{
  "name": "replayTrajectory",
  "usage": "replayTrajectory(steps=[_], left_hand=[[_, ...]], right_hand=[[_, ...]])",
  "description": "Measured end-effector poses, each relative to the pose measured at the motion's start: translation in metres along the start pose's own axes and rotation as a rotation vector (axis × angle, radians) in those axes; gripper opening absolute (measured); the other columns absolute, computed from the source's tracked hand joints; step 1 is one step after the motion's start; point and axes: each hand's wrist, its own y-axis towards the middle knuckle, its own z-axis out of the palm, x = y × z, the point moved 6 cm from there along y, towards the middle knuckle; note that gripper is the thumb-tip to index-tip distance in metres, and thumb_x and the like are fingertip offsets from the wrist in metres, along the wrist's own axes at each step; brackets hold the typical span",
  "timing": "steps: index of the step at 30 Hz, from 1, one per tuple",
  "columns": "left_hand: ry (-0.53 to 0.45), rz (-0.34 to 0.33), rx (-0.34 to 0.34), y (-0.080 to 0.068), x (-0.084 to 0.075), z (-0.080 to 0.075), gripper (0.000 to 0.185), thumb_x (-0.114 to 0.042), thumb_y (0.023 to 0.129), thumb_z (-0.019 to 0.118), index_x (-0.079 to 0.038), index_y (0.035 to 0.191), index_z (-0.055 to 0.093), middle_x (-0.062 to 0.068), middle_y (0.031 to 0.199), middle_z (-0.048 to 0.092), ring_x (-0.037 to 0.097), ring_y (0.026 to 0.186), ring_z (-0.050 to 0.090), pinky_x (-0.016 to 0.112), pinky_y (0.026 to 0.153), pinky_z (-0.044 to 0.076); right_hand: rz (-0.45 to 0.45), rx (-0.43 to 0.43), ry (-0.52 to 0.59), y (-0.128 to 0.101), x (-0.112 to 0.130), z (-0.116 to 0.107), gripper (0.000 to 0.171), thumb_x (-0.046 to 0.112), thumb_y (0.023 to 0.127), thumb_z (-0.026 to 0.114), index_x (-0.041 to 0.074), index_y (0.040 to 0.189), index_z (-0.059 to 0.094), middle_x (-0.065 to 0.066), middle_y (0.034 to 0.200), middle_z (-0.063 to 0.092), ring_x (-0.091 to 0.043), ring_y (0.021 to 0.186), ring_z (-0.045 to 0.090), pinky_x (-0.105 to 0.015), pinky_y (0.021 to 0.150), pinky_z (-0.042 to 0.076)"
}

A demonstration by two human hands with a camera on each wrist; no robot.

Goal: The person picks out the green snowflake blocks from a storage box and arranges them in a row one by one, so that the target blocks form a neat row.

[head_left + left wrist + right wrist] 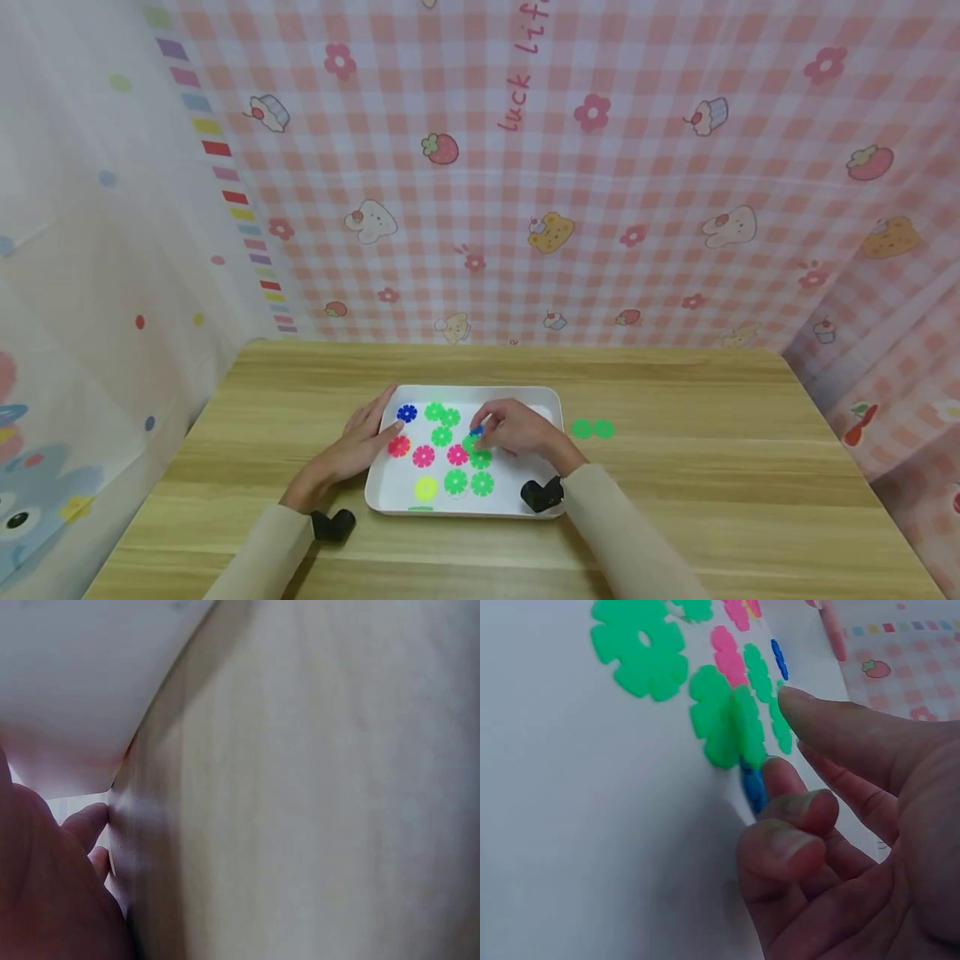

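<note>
Trays: one white tray (551, 398) on the table (675, 500).
Green discs in tray: six, at (434, 411), (451, 417), (442, 436), (481, 458), (455, 481) and (482, 483).
Green discs on table: two, (582, 428) and (603, 429), touching.
Pink discs: three, (399, 447), (423, 456) and (457, 454).
Blue discs: two, (407, 412) and (476, 432), the second partly hidden by fingers.
Yellow discs: one (426, 488).
Hands: two, left (358, 446) and right (517, 429).
</note>
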Motion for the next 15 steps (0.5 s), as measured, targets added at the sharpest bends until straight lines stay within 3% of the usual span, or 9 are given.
replayTrajectory(steps=[9, 15], left_hand=[[0.005, -0.005, 0.0, -0.002, -0.001, 0.0, 0.073, -0.051, 0.103, 0.04, -0.027, 0.161, 0.002, 0.015, 0.166, 0.007, 0.043, 0.15, -0.004, 0.068, 0.116, -0.003], [0.0, -0.009, -0.006, -0.001, -0.001, -0.001, 0.073, -0.051, 0.103, 0.041, -0.027, 0.161, 0.003, 0.014, 0.166, 0.007, 0.043, 0.15, -0.002, 0.07, 0.115, -0.001]], right_hand=[[0.012, -0.064, -0.022, 0.008, -0.014, 0.006, 0.019, 0.018, 0.084, 0.08, 0.015, 0.1, 0.07, 0.0, 0.072, 0.051, -0.016, 0.06, 0.045, -0.026, 0.053, 0.036], [-0.008, -0.085, -0.046, 0.008, -0.011, 0.006, 0.02, 0.019, 0.082, 0.082, 0.016, 0.099, 0.072, 0.001, 0.069, 0.051, -0.016, 0.062, 0.044, -0.026, 0.056, 0.035]])
